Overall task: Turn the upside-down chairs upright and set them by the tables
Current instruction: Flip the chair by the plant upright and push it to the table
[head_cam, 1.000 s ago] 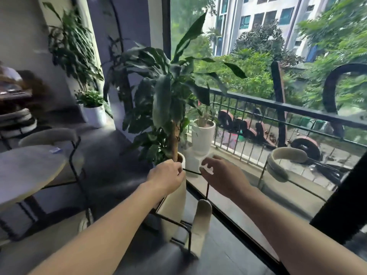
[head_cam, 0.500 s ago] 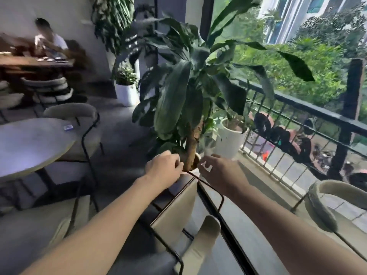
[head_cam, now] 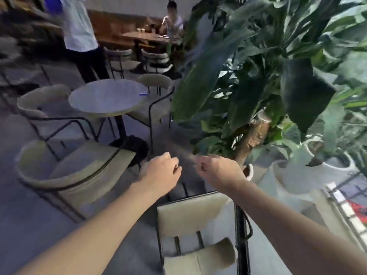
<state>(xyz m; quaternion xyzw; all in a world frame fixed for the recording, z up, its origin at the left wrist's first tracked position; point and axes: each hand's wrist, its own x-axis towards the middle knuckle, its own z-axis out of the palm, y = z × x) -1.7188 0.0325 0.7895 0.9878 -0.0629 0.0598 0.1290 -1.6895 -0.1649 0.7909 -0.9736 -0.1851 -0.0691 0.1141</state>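
Note:
I hold a beige cushioned chair (head_cam: 190, 213) with a thin black metal frame; it hangs below my hands, seat toward me and curved backrest (head_cam: 200, 257) lowest. My left hand (head_cam: 160, 171) and my right hand (head_cam: 216, 171) are both fists on its frame, a short gap between them; the bar itself is blurred. A round grey table (head_cam: 107, 96) stands ahead on the left. Three upright beige chairs surround it: one on the left (head_cam: 39, 98), one behind (head_cam: 155, 82), one nearest me (head_cam: 75, 167).
A big leafy plant (head_cam: 258, 76) in a white pot (head_cam: 249, 171) crowds the right side, close to my right hand. Another white pot (head_cam: 309, 171) sits further right. A person stands at the back left (head_cam: 79, 26); another sits at a wooden table (head_cam: 149, 37).
My view has swung left from the balcony railing toward the room and the round table. The chair has come along in both hands, its seat now below my wrists.

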